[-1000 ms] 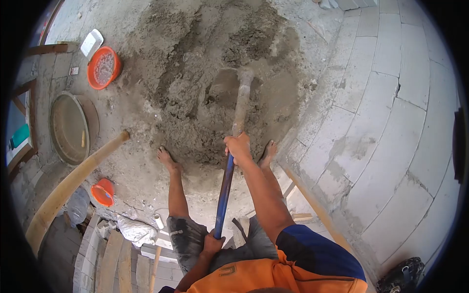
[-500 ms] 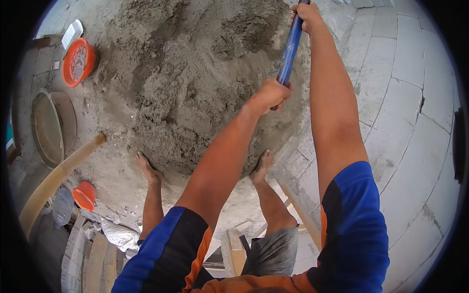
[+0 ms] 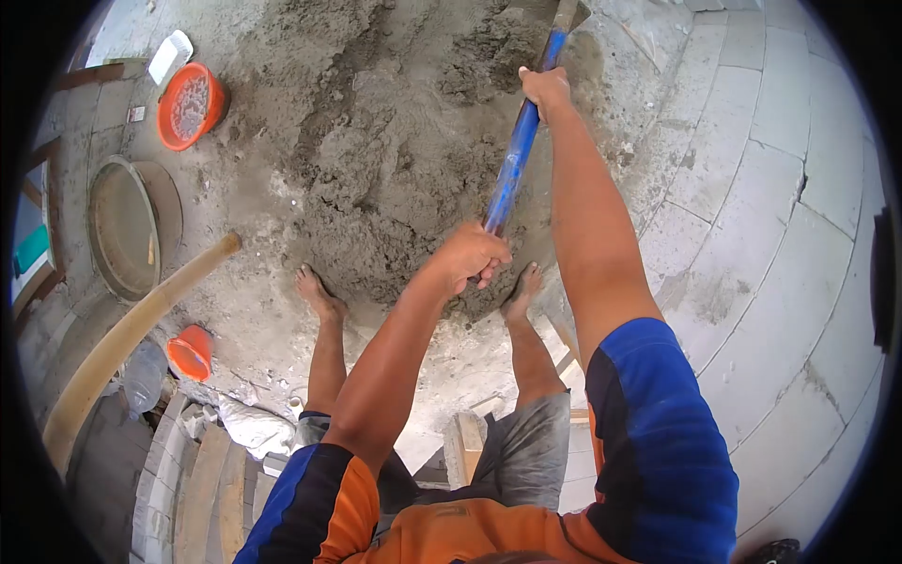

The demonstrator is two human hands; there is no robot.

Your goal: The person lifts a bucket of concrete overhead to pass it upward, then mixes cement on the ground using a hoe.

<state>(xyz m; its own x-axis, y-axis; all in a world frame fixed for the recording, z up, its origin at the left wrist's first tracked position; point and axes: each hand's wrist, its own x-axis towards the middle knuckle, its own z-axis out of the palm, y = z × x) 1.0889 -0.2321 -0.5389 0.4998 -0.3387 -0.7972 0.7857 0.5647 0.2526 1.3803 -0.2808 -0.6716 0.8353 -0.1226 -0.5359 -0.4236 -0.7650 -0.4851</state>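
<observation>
In the head view, the person's 2 bare hands close around a long blue handle (image 3: 515,169). The left hand (image 3: 470,256) curls over its butt end, above the near side of the wet grey heap (image 3: 376,169); the right hand (image 3: 547,89) wraps it farther along, toward the heap's far right edge. The tool's head lies at that edge, partly cut off by the frame, so its full shape and depth are unclear.

Bare feet (image 3: 318,293) stand apart at the heap's near edge — a wide, steady base. To handle the tool well, the right hand should guide while the left drives the butt end, with the strokes drawn clear of the toes. The orange bowl (image 3: 218,99) and round tub (image 3: 167,202) sit left of the heap; pale blocks (image 3: 714,282) lie to its right.
</observation>
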